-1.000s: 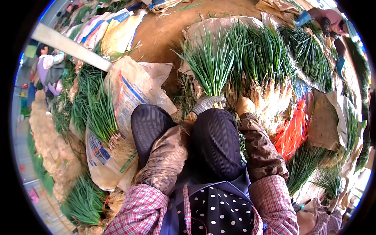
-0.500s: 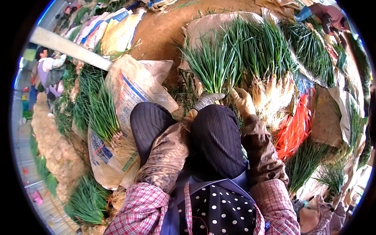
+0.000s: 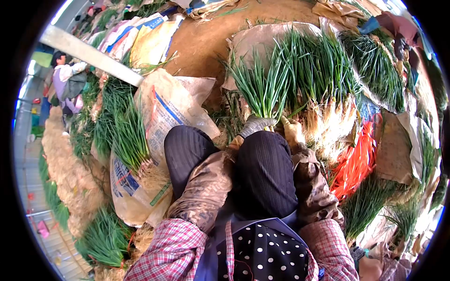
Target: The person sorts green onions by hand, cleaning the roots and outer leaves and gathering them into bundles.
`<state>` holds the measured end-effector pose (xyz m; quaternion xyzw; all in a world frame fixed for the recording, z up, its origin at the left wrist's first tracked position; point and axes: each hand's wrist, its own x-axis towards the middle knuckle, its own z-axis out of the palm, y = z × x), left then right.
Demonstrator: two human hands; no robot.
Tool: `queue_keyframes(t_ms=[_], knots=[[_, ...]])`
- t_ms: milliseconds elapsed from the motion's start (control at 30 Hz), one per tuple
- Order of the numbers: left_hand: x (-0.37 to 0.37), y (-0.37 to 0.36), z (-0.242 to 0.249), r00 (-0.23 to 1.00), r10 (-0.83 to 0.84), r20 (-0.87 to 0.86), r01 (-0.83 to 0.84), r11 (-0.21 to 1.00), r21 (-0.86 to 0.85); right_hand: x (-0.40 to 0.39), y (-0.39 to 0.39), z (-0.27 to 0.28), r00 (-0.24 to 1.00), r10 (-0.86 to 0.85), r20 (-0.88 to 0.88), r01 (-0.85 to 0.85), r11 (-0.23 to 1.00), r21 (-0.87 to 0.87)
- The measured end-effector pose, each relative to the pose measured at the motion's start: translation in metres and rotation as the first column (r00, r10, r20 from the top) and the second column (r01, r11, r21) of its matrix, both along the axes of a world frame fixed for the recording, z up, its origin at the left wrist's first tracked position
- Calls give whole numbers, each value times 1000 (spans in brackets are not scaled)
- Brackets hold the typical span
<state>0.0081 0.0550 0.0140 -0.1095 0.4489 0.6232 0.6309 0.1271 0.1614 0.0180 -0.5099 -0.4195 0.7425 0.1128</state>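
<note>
The gloved left hand [image 3: 255, 125] is closed around the lower part of a bunch of onions [image 3: 264, 89], which fans out beyond the grip. The gloved right hand [image 3: 292, 131] is just beside it; whether it pinches anything cannot be determined. Red strips [image 3: 355, 161] lie right of the grip, a sack [image 3: 180, 108] left.

The left glove [image 3: 254, 125] is showing matt, ribbed cloth and the right glove [image 3: 293, 132] is looking dull and creased, while the greens [image 3: 262, 89] are catching light on smooth, faintly glossy leaves; the roots [image 3: 328, 122] are looking dry and rough, the ribbon [image 3: 355, 161] is gleaming like slick plastic, the sack [image 3: 176, 110] is showing crinkled plastic, and the trousers [image 3: 265, 175] are looking like matt, striped cloth
</note>
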Motion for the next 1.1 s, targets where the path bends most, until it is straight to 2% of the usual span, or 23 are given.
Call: queue_keyframes(t_ms=[67, 133, 167, 233, 300, 367, 467, 500, 533, 567, 600, 633, 667, 700, 733, 800, 833, 867, 900, 933, 967, 1067, 1100], knots=[[0, 2, -8, 999, -29, -22, 31, 997, 69, -1, -4, 2, 998, -64, -4, 63, 985, -163], [-1, -1, -8, 990, -3, -143, 11, 999, 53, 0, -7, -3, 994, -106, 15, 105, 937, -334], [-4, 2, -22, 988, -33, -149, 30, 999, -19, -1, -13, 16, 994, -86, 61, 100, 955, -280], [-9, 8, -36, 985, -99, -144, 72, 980, -184, 6, -15, -9, 998, -32, -57, 20, 978, -209], [-5, 3, -12, 975, -118, -190, 82, 979, -189, 7, -18, -19, 999, 43, -32, -44, 997, -61], [-3, 0, 10, 966, -142, -216, 107, 980, -168, 5, -20, -25, 978, 162, 132, -188, 957, 219], [4, -2, 42, 956, -111, -271, 96, 993, -68, 3, -20, -29, 880, 225, 418, -439, 720, 537], [7, -3, 40, 971, -57, -233, 46, 998, -52, 1, -18, -29, 623, 432, 652, -752, 560, 347], [6, -6, 37, 970, -31, -240, 36, 999, 15, 3, -30, -29, 584, 384, 715, -660, 738, 142], [6, -10, 34, 970, -5, -242, 26, 996, 83, 15, -30, -45, 489, 483, 726, -785, 606, 126], [1, -6, 29, 963, -7, -270, 20, 999, 47, 31, -28, -66, 422, 569, 706, -886, 425, 187], [-1, -4, 22, 958, -9, -288, 10, 1000, -1, 40, -27, -75, 410, 587, 698, -906, 353, 235], [0, -4, 17, 954, -17, -300, 1, 999, -53, 42, -22, -75, 452, 569, 687, -889, 349, 295], [-2, 1, 19, 931, -50, -361, -1, 990, -140, 40, -16, -64, 545, 502, 671, -834, 408, 372], [-1, 2, 22, 935, -55, -350, -11, 983, -184, 37, -10, -51, 664, 399, 632, -736, 497, 460], [0, 5, 42, 940, -70, -335, -23, 963, -267, 16, -6, 13, 855, 182, 485, -477, 644, 598], [0, 10, 33, 905, -101, -412, -44, 944, -326, 5, -2, 26, 891, 145, 431, -428, 585, 689], [2, 12, 45, 848, -213, -486, -17, 904, -427, -6, 1, 38, 923, 113, 369, -371, 518, 771], [4, 14, 70, 775, -328, -540, -6, 851, -525, -20, 5, 55, 815, 201, 544, -552, 557, 621], [6, 16, 85, 691, -440, -574, -11, 788, -616, -24, 9, 42, 811, 208, 546, -579, 413, 703], [5, 17, 88, 730, -465, -500, 24, 750, -661, -28, 9, 37, 815, 197, 545, -575, 391, 718], [-1, 15, 80, 618, -611, -494, 140, 704, -696, -30, 7, 30, 812, 173, 557, -583, 235, 778], [0, 15, 80, 583, -639, -502, 148, 691, -707, -30, 3, 40, 737, 168, 655, -675, 220, 704]])
